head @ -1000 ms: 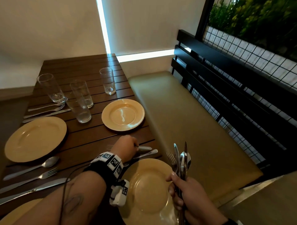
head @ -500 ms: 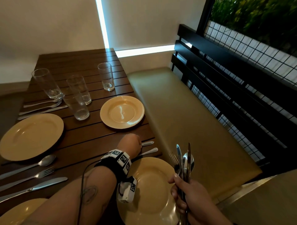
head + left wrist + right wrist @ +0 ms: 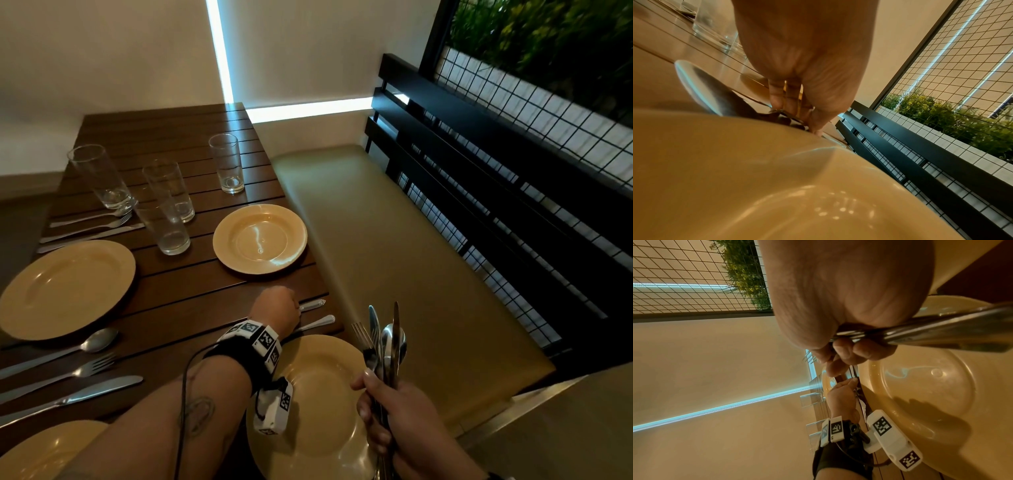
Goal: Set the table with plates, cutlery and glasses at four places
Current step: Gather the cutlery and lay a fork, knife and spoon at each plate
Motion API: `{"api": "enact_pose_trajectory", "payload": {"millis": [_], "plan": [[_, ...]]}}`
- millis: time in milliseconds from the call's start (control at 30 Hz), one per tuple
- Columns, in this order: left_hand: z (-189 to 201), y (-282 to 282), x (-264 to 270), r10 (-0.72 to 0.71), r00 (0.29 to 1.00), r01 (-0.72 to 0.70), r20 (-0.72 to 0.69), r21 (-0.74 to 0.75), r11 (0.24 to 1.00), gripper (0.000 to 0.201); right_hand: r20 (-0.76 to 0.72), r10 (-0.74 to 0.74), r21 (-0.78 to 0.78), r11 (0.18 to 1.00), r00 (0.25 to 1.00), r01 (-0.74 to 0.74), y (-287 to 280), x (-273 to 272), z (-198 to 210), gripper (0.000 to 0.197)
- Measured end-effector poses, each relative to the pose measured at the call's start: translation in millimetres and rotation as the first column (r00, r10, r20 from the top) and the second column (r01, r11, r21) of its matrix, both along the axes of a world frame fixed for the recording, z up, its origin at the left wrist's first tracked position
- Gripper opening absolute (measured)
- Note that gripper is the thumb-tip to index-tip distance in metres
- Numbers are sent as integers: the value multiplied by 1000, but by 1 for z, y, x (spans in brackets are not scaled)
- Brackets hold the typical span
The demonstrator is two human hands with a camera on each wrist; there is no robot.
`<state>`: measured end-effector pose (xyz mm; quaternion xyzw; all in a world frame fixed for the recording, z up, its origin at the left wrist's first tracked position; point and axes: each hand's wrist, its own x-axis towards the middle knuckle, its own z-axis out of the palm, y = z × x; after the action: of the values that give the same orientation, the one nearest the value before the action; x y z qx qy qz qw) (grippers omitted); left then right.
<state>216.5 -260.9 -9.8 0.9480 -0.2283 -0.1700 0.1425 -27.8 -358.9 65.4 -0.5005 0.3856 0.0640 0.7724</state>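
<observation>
My left hand (image 3: 277,306) reaches down to the table between two yellow plates, and its fingertips (image 3: 777,100) and thumb pinch a piece of cutlery (image 3: 317,322) lying above the near right plate (image 3: 318,411). A second handle (image 3: 312,304) lies beside it. My right hand (image 3: 387,411) grips an upright bundle of cutlery (image 3: 383,342) with a fork, knives and a spoon, over that plate's right edge. The far right plate (image 3: 260,238) has no cutlery beside it. Several glasses (image 3: 164,226) stand grouped at the far left and middle of the table.
The left plate (image 3: 65,287) has a spoon, fork and knife (image 3: 68,371) laid on its near side and another cutlery set (image 3: 89,228) beyond it. A further plate (image 3: 34,452) shows at the bottom left. A tan bench seat (image 3: 394,257) with a black slatted back (image 3: 479,178) runs along the table's right edge.
My left hand has stayed on the cutlery between the two right plates. The right hand has kept its bundle upright, with only a slight drift.
</observation>
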Motion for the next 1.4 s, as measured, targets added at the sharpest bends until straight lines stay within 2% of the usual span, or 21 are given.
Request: {"api": "enact_pose_trajectory", "payload": {"millis": [200, 267, 333, 367, 400, 467, 533, 567, 667, 767, 833, 933, 1033, 1100, 1133, 1167, 1200, 1267, 1300, 1333, 1400], "plan": [[4, 1, -2, -7, 1000, 7, -24, 22, 1000, 20, 7, 15, 0, 1000, 1000, -15, 1, -2, 1, 34], [10, 3, -4, 10, 999, -9, -31, 19, 1000, 29, 8, 23, -1, 1000, 1000, -23, 2, -2, 2, 34], [24, 5, -10, 48, 999, -49, -11, -71, 996, 37, 6, 40, -6, 999, 999, -40, 1, -3, 1, 33], [33, 6, -16, 69, 998, -70, -12, -172, 983, 36, 5, 56, -10, 998, 998, -56, 1, -3, 2, 33], [45, 7, -24, 75, 996, -85, -44, -293, 952, 33, 6, 77, -7, 997, 997, -77, 0, -3, 3, 33], [72, 9, -47, -3, 972, -120, -236, -506, 854, 27, 16, 128, 27, 991, 992, -129, 0, -4, 7, 32], [95, 14, -71, -160, 852, -204, -499, -596, 776, 24, 29, 191, 73, 979, 981, -193, 2, -4, 13, 32], [101, 18, -79, -217, 792, -230, -571, -607, 761, 22, 38, 222, 93, 970, 974, -225, 4, -5, 17, 32], [103, 31, -87, -248, 731, -310, -635, -634, 709, 11, 71, 293, 141, 943, 953, -301, 10, -5, 22, 30], [105, 46, -82, -246, 662, -432, -708, -628, 647, 15, 105, 357, 160, 915, 928, -370, 18, -2, 26, 30], [110, 58, -77, -234, 652, -478, -721, -631, 611, 12, 132, 388, 177, 896, 912, -407, 23, 1, 28, 31], [122, 75, -66, -149, 668, -585, -729, -639, 499, 12, 167, 426, 194, 870, 889, -454, 28, 4, 33, 28], [131, 92, -51, -86, 645, -699, -760, -631, 336, 10, 194, 487, 163, 840, 852, -517, 34, 8, 36, 25], [134, 103, -42, -54, 638, -725, -768, -623, 294, 9, 195, 534, 107, 822, 823, -559, 39, 10, 37, 24], [137, 108, -40, -36, 652, -712, -757, -628, 313, 8, 195, 554, 82, 813, 809, -577, 42, 11, 36, 23], [139, 111, -38, -1, 694, -667, -720, -643, 375, 8, 195, 573, 62, 803, 796, -593, 45, 12, 34, 23], [143, 114, -37, 51, 770, -577, -636, -659, 483, 8, 195, 589, 47, 793, 784, -607, 47, 12, 33, 23], [150, 119, -39, 145, 952, -285, -271, -598, 750, 26, 182, 613, 15, 780, 769, -626, 50, 13, 30, 24], [155, 122, -43, 117, 993, -116, -31, -523, 845, 39, 168, 624, -2, 774, 763, -633, 52, 13, 29, 24], [163, 124, -51, 28, 986, 49, 164, -447, 893, 47, 155, 634, -13, 768, 757, -640, 53, 13, 28, 24], [178, 126, -68, -253, 896, 359, 365, -260, 896, 39, 137, 642, -10, 763, 755, -647, 54, 13, 28, 25]]}}
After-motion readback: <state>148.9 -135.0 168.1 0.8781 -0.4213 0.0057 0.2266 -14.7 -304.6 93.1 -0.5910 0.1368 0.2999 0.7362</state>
